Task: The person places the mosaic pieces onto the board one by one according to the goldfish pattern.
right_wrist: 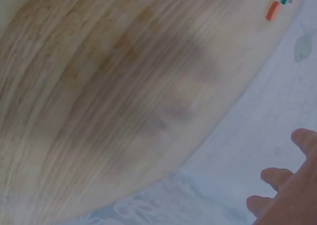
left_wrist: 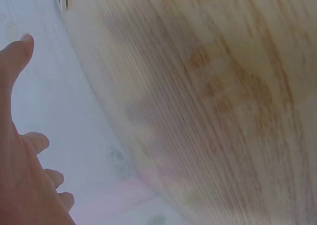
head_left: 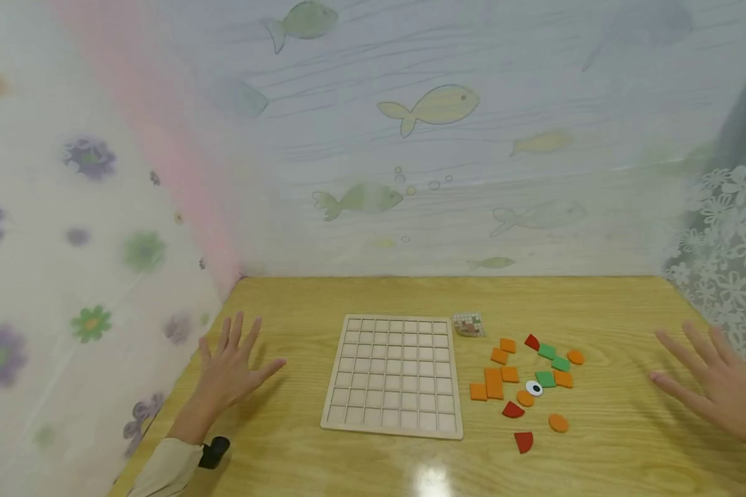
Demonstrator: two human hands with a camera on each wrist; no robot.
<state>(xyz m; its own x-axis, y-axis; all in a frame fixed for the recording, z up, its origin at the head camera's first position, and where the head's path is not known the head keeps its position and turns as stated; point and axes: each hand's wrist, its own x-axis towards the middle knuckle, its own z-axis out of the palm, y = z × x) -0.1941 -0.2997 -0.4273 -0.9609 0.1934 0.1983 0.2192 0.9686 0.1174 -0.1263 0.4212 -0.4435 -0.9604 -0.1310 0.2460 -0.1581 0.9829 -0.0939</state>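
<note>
Left hand: fingers straight and spread, thumb out toward the board, nothing held. Right hand: likewise spread wide, holding nothing; cut off at the frame edge. Both appear raised off the table, judging by the shadows beneath.

Nearest the left hand, just apart: pale grid board, lying flat at table centre. All loose pieces lie to the board's right, between it and the right hand, which is well apart from them. Counted: orange rectangle, several orange squares and rounds, three green pieces, three red wedges, one eye disc. The disc touches or overlaps an orange round; cannot tell which. Small patterned card near the board's far right corner; its print is too small to read.

Risks, as judged: a low sweep of the right hand could scatter the flat pieces, since nothing walls them in. Fingertips may skid on such thin edges. Close-packed neighbours could be nudged when one is pinched. Pressing one edge of the unclamped board might slide it.
</note>
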